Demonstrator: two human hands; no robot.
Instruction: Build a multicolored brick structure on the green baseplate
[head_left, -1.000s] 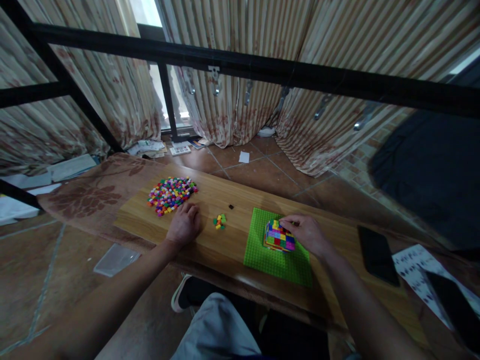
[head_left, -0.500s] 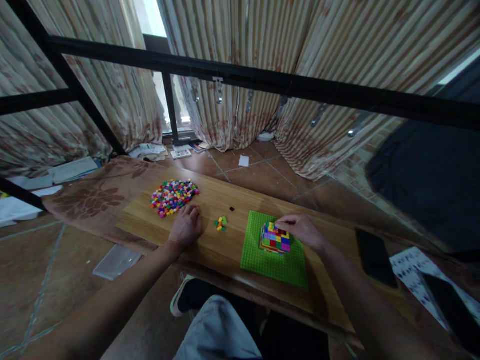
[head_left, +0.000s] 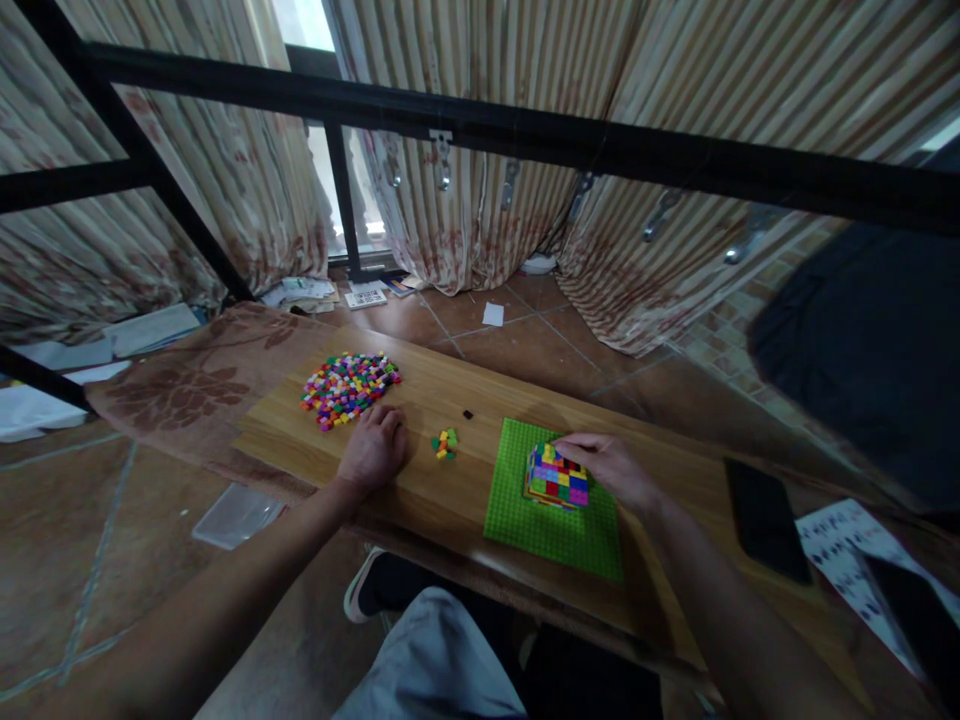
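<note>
My left hand [head_left: 373,447] rests on the wooden table with its fingers curled, and no object shows in it. Just beyond it is a heap of small multicoloured toy bricks [head_left: 349,388]. Right of that hand lies a small cluster of green, yellow and orange bricks [head_left: 444,444]. A block built of many-coloured bricks [head_left: 556,482] stands on a green studded baseplate [head_left: 517,530]. At its top back edge, the fingers of my right hand [head_left: 606,464] are pinched together. Whatever is between those fingertips is hidden.
A lone dark brick [head_left: 468,414] lies behind the cluster. To the right are a black phone-like slab [head_left: 766,520] and a printed sheet [head_left: 840,550] with another dark device on it. A black metal frame bar [head_left: 525,130] crosses above the table [head_left: 427,510]. A clear plastic box [head_left: 236,515] sits below left.
The view has shifted slightly. My right hand stays at the top of the brick block, its fingers a little lower against it. My left hand has hardly moved.
</note>
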